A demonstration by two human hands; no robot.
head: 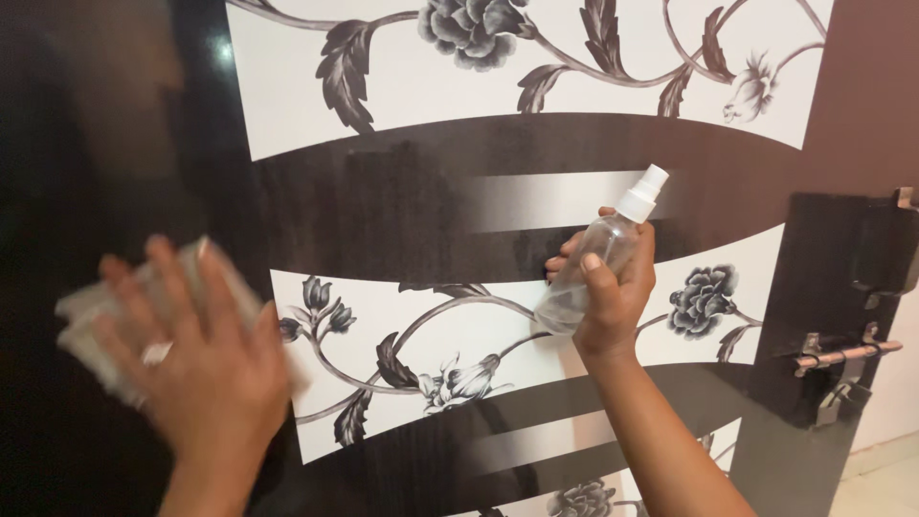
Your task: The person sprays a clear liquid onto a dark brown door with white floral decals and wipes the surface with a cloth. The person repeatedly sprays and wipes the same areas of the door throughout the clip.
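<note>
While the left hand (196, 359) pressed a pale folded cloth (91, 321) flat against the dark glossy door (402, 206), its fingers lay spread over the fabric, and both hand and cloth showed blurred. The cloth sat at the door's left side, just beside the edge of a white panel (402, 340) printed with grey flowers and curling stems. The right hand (613, 292) was closed around a small clear spray bottle (593, 263), which it held tilted, the white nozzle (643, 191) pointing up and to the right, close in front of the door's middle. The thumb lay across the bottle's front, and the fingers wrapped behind it. A second floral panel (287, 86) ran across the top of the door, with a curved dark band between the two. On the right edge, a metal sliding bolt (847, 356) stood out from the dark wood, well apart from both hands.
</note>
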